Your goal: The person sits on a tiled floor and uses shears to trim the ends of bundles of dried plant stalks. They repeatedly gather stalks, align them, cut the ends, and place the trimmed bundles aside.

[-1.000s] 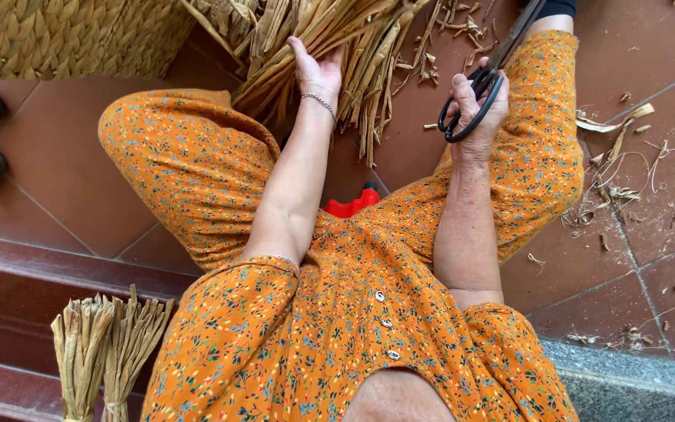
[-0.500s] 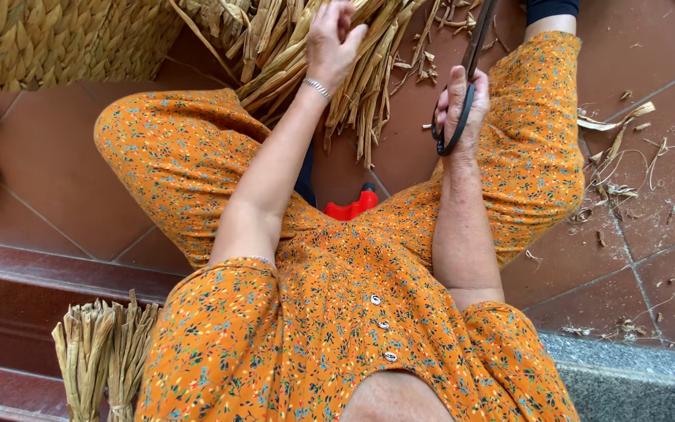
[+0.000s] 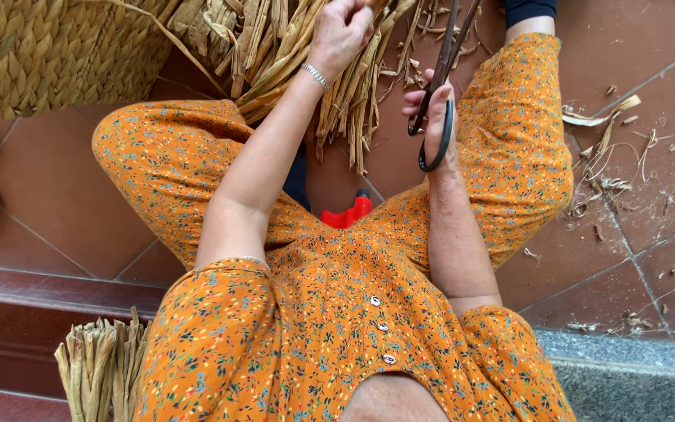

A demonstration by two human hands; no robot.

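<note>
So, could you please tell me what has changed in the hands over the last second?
The left hand, open on the dried stalks a second ago, has closed around them higher up. The right hand has turned the black scissors more upright. The woven basket stayed put.

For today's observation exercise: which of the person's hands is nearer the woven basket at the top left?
Left. The left hand grips dried stalks just beside the woven basket; the right hand, holding scissors, is farther away.
</note>
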